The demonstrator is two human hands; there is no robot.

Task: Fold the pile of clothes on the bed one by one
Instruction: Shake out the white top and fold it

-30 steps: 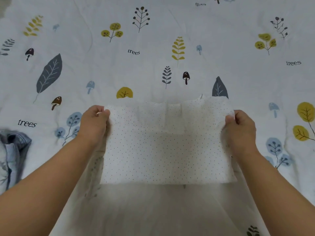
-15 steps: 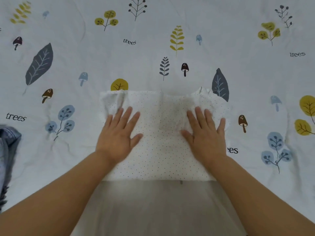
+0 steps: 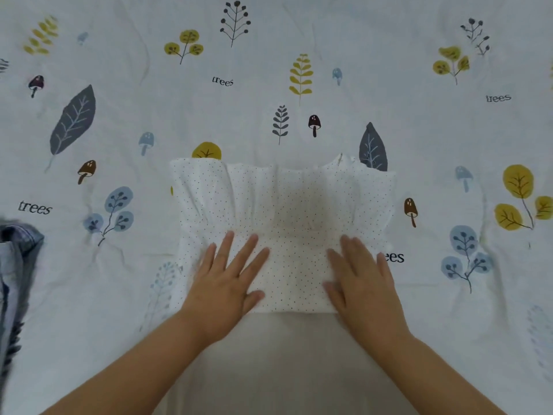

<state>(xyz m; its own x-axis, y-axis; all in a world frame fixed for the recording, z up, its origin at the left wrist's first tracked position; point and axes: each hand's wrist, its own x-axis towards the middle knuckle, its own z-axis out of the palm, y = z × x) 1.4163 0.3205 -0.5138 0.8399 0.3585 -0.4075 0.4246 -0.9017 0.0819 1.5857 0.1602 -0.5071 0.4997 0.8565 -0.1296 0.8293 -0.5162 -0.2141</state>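
Our left hand [image 3: 227,283] lies flat, fingers straight and spread, palm down on the near left part of a white dotted garment [image 3: 284,211]. Our right hand [image 3: 359,280] lies flat the same way on the near right part, fingers together and pointing away from us. Neither hand grips the cloth; both press on it. The folded garment sits in the middle of the bed, on a pale bedsheet [image 3: 119,85] printed with leaves, mushrooms and the word "trees". Its far half bunches into soft ridges that fan out from our fingertips, and its near edge runs straight between our wrists. A sheer, greyish layer of fabric [image 3: 284,369] spreads toward us beneath our forearms. At the left edge lies a blue-grey garment [image 3: 15,265], well apart from our hands.
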